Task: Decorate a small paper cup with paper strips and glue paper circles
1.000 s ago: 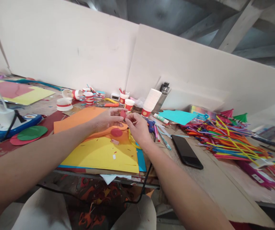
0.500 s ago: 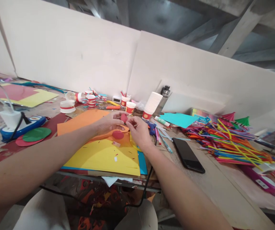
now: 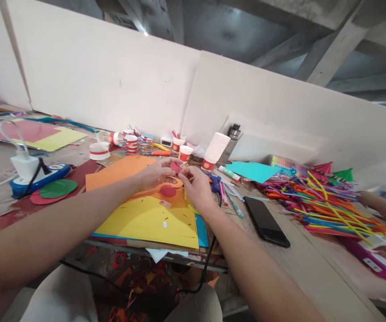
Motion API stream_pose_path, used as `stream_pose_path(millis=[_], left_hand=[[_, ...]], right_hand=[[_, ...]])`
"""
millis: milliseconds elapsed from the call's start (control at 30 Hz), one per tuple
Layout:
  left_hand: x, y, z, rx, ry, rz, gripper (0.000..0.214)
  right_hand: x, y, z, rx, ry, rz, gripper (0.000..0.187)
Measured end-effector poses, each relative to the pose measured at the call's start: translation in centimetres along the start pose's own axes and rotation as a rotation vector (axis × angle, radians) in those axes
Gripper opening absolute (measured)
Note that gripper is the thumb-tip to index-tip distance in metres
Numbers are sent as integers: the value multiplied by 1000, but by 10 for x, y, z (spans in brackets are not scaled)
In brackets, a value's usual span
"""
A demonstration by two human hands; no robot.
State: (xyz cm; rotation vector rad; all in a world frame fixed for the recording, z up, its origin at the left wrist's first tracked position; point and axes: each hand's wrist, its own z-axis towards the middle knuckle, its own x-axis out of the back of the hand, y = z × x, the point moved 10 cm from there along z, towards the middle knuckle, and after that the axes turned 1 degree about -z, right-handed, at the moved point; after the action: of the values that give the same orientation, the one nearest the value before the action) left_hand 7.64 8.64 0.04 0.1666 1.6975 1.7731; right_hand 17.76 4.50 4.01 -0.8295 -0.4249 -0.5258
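Note:
Between the fingertips of both hands is a small red paper piece (image 3: 176,167). My left hand (image 3: 159,173) pinches it from the left, and my right hand (image 3: 195,182) grips its right side. Just below them a red paper circle (image 3: 168,191) lies on the orange paper (image 3: 112,172). Nearer to me is a yellow sheet (image 3: 146,223) dotted with small scraps, with a blue sheet (image 3: 202,230) showing from under it. Part of a yellow curved thing (image 3: 190,203) shows beside my right wrist; its kind is partly hidden.
Stacked paper cups (image 3: 217,147) stand behind my hands, beside a single cup (image 3: 185,154). A phone (image 3: 267,221) and a heap of pipe cleaners (image 3: 327,201) lie to the right, where another person's hand (image 3: 372,200) reaches in. A power strip (image 3: 41,179) sits left, near green paper ovals (image 3: 58,188).
The red piece has turned between my fingers and now looks flatter and more angular. The other person's hand has come further over the pipe cleaners. My view has shifted slightly.

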Motion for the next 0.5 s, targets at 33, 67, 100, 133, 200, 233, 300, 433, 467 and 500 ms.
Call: stream_pose_path(millis=[33, 67, 100, 133, 200, 233, 300, 433, 467, 500], left_hand=[[1, -1, 0, 1, 0, -2, 45], [1, -1, 1, 1, 1, -5, 45], [1, -1, 1, 1, 0, -8, 46], [1, -1, 1, 1, -1, -11, 47], [1, -2, 1, 2, -6, -13, 47], [0, -2, 1, 2, -12, -13, 47], [-3, -1, 0, 0, -31, -13, 47], [-6, 0, -2, -5, -53, -7, 47], [-7, 0, -2, -7, -51, -4, 48], [-7, 1, -2, -9, -49, -2, 48]], right_hand=[[0, -1, 0, 3, 2, -3, 5], [1, -2, 0, 8, 2, -10, 5], [1, -3, 0, 16, 0, -20, 5], [1, -5, 0, 28, -2, -35, 5], [2, -8, 0, 56, -2, -70, 6], [2, -10, 0, 68, 2, -87, 6], [4, -11, 0, 82, 16, -114, 7], [4, -11, 1, 79, 14, -141, 9], [3, -11, 1, 76, 9, -142, 10], [3, -11, 1, 74, 4, -141, 10]])
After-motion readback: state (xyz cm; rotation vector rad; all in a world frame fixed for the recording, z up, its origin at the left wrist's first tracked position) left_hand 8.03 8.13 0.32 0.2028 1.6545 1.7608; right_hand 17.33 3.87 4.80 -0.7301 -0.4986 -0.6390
